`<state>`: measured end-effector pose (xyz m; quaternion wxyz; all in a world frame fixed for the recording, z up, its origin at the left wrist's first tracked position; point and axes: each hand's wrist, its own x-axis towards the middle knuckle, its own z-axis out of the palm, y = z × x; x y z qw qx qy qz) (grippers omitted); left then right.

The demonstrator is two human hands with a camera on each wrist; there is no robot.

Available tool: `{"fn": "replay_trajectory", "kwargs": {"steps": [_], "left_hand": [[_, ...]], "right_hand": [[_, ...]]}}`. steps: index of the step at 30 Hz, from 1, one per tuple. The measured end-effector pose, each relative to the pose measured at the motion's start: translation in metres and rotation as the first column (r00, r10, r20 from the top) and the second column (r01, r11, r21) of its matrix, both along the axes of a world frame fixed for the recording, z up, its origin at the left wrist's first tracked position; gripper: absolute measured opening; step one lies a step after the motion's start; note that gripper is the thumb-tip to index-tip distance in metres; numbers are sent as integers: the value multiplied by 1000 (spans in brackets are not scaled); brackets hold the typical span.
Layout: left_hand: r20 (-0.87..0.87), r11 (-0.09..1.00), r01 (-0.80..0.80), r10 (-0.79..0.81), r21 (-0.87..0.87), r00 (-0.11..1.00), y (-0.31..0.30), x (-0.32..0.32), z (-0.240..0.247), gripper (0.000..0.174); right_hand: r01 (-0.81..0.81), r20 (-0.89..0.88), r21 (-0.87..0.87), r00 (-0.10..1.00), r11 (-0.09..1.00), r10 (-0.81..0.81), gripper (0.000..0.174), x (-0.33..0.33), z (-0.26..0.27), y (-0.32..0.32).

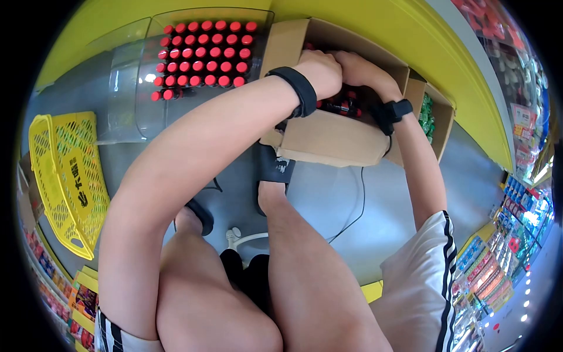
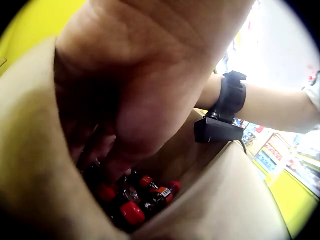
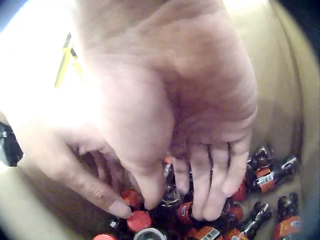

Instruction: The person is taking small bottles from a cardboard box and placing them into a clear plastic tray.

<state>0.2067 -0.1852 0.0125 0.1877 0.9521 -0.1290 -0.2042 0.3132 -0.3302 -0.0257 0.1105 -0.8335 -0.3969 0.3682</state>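
Both hands reach down into an open cardboard box (image 1: 340, 138) that holds small dark cola bottles (image 1: 346, 105) with red caps and red labels. The left hand (image 1: 321, 71) is at the left, its thumb tip right at a red cap (image 3: 139, 221) in the right wrist view. Its other fingers point down and are partly in shadow. Beside it, the right hand (image 3: 185, 110) reaches among the bottles with long, nearly straight fingers and the thumb apart from them. Several bottles lie on their sides below that hand.
Left of the box, a clear plastic bin (image 1: 130, 111) holds rows of upright red-capped bottles (image 1: 205, 53). A yellow basket (image 1: 73, 182) stands farther left. Green-wrapped goods fill another carton (image 1: 444, 114) at the right. A cable (image 1: 360, 205) crosses the floor.
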Motion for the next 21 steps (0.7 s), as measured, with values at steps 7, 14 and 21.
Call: {"fn": "replay_trajectory", "kwargs": {"steps": [7, 14, 21], "left_hand": [[-160, 999, 35, -28, 40, 987, -3, 19, 19, 36], [-169, 995, 59, -45, 79, 985, 3, 19, 13, 30], [-254, 992, 57, -26, 115, 967, 2, 25, 18, 29]], "right_hand": [[-6, -50, -80, 999, 997, 2, 43, -2, -2, 8], [-23, 14, -21, 1000, 1000, 23, 46, 3, -19, 6], [-45, 67, -86, 996, 995, 51, 48, -2, 9, 15]]}}
